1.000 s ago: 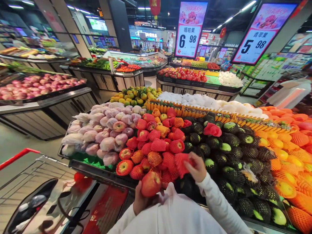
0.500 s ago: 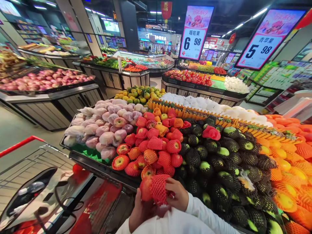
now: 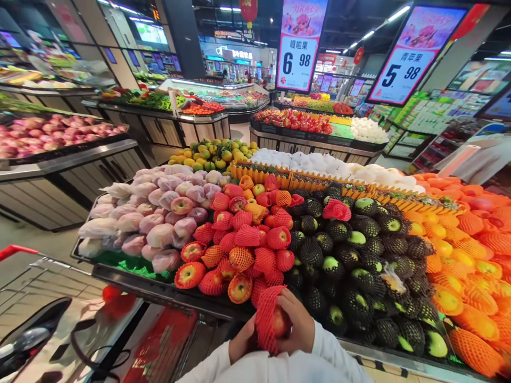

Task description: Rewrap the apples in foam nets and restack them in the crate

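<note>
Close to my body, at the front edge of the fruit stand, both hands are wrapped round a red apple (image 3: 281, 323). A red foam net sleeve (image 3: 266, 318) covers its left side, and the bare skin shows on the right. My left hand (image 3: 242, 339) grips from the left, its fingertips mostly hidden behind the net. My right hand (image 3: 300, 322) curls over the apple from the right, fingers at the net's top edge. Just beyond lies a pile of apples in red and orange nets (image 3: 246, 235). To its right are green fruits in black nets (image 3: 334, 270).
Bagged pinkish apples (image 3: 149, 223) fill the stand's left part, and orange-netted fruit (image 3: 447, 298) its right. A shopping cart (image 3: 43, 279) holding bags stands at the lower left. Price screens (image 3: 301, 48) hang above. Red onions (image 3: 51, 133) lie on another stand.
The apple and net have turned in my hands, so bare skin now faces right instead of left. Both hands have shifted slightly right; the view has swung a little to the right.
</note>
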Available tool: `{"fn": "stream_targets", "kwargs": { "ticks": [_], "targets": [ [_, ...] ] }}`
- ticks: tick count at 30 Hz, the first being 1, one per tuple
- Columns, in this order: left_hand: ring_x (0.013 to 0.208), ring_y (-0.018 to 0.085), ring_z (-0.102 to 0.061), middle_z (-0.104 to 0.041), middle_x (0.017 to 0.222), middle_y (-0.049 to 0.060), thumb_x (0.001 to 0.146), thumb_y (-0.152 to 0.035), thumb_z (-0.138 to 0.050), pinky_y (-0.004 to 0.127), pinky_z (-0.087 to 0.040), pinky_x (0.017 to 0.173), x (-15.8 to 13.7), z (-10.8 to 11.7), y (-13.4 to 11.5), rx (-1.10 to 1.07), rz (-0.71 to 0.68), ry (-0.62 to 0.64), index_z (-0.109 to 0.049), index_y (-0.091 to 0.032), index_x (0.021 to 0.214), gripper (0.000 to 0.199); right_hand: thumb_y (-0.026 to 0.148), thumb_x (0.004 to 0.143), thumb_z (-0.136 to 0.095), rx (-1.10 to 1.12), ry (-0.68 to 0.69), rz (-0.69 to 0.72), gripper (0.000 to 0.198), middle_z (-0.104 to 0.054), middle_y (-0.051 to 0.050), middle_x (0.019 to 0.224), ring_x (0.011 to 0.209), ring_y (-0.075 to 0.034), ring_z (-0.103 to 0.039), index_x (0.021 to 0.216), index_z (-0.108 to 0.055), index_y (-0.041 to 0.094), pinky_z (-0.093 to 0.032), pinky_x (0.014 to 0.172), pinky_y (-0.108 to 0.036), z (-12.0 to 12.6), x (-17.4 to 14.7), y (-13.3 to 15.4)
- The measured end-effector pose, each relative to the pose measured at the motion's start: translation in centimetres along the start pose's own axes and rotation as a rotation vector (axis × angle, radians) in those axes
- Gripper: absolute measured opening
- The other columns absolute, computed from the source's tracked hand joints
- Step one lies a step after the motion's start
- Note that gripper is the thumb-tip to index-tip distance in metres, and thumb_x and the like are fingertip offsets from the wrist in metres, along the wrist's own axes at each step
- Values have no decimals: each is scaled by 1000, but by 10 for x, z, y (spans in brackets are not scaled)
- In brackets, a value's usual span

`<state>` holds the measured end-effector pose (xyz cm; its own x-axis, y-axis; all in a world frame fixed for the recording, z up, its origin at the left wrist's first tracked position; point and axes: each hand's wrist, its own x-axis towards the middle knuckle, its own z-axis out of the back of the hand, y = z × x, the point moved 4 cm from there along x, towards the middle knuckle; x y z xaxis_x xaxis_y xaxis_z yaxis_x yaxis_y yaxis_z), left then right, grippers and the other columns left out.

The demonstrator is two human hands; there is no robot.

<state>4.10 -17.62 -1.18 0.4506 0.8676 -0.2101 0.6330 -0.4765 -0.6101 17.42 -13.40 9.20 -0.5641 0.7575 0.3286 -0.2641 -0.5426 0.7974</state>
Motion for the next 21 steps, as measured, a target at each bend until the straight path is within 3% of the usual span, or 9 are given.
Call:
{"fn": "stream_targets", "kwargs": {
  "ticks": [2,4,7,9,12,14,17,21],
  "targets": [
    [111,35,-64,-72,107,10,64,-64,-78,48,-49,98,-5,-5,-13,-2,37,63,-74,-22,111,63,41,69,-75,19,-61,-53,71,-57,-16,122,112,-29,-57,131,-52,17,-50,97,-42,2,-3,3],
    [107,35,-66,-73,103,10,67,-63,-76,47,-51,94,-9,0,-26,54,82,71,-75,-19,107,59,46,75,-74,21,-114,-96,73,-54,-16,130,119,-29,-55,138,-47,18,-48,102,-41,2,-4,7],
    [100,33,-69,-75,99,9,79,-64,-64,46,-51,95,-10,17,-50,153,19,3,-79,-18,97,51,47,84,-68,67,-198,-44,47,-60,-14,118,110,-27,-59,121,-59,20,-50,96,-39,2,7,18],
    [100,32,-70,-75,101,9,85,-60,-59,46,-52,96,-7,26,-64,182,-49,-34,-79,-20,97,47,49,85,-68,103,-283,19,39,-61,-12,109,103,-25,-60,111,-62,20,-52,89,-37,0,19,26],
    [113,31,-66,-73,112,7,90,-55,-49,47,-49,103,-3,30,-77,109,-96,-74,-78,-23,105,45,67,76,-74,76,-371,55,67,-54,-13,120,112,-27,-56,124,-58,22,-50,95,-40,-7,38,30],
    [120,29,-62,-70,121,5,90,-54,-49,45,-45,108,1,31,-84,12,-121,-98,-76,-24,110,45,71,73,-74,47,-313,56,79,-50,-14,127,118,-28,-53,133,-53,24,-49,100,-41,-17,50,29],
    [119,30,-62,-70,121,6,86,-55,-54,44,-45,109,10,38,-96,-71,-122,-76,-74,-19,111,48,69,78,-71,-25,-237,51,78,-51,-13,127,119,-27,-53,138,-49,26,-48,101,-40,-26,62,23],
    [107,34,-66,-71,112,15,73,-67,-64,50,-52,96,45,49,-135,97,-108,47,-70,-13,108,64,73,84,-60,-206,-392,-27,76,-45,-15,135,125,-32,-47,142,-44,26,-44,104,-50,-17,64,-1]
  ]
}}
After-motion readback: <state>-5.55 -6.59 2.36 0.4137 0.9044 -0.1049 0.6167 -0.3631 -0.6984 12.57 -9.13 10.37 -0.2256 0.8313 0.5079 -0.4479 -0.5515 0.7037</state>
